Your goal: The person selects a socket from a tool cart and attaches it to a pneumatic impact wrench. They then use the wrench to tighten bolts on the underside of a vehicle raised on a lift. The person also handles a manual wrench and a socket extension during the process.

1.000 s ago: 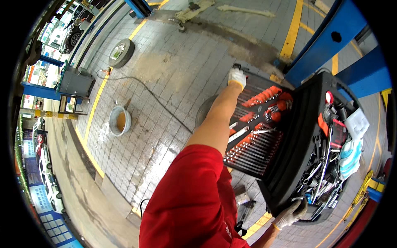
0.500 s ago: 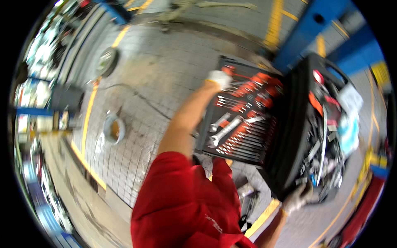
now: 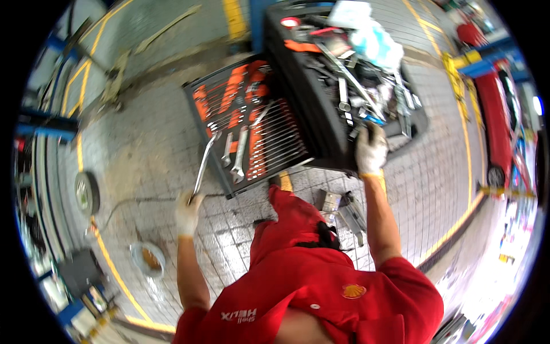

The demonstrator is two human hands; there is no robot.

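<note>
My gloved left hand (image 3: pixel 187 209) grips a long chrome wrench (image 3: pixel 204 163), held out beside the open drawer. The drawer (image 3: pixel 213 167) holds orange-and-black inserts with wrenches (image 3: pixel 241 153) of several sizes laid in them. My gloved right hand (image 3: pixel 371 149) is curled over the near edge of the black tool cart (image 3: pixel 295 97). Its top tray is heaped with loose steel tools (image 3: pixel 350 79), an orange-handled item and a crumpled light blue cloth (image 3: pixel 378 46).
A tire (image 3: pixel 86 194), a bucket of brown liquid (image 3: pixel 147 260) and a hose (image 3: pixel 136 199) lie on the tiled floor to my left. Below the cart rest a small box (image 3: pixel 331 201) and tools. Lift posts (image 3: pixel 46 123) and a red car (image 3: pixel 494 120) stand at the sides.
The view has swung, bringing the cart to the upper middle. My left hand has left the drawer's far end, drawn back toward me, and now holds a long wrench. My right hand stays on the cart.
</note>
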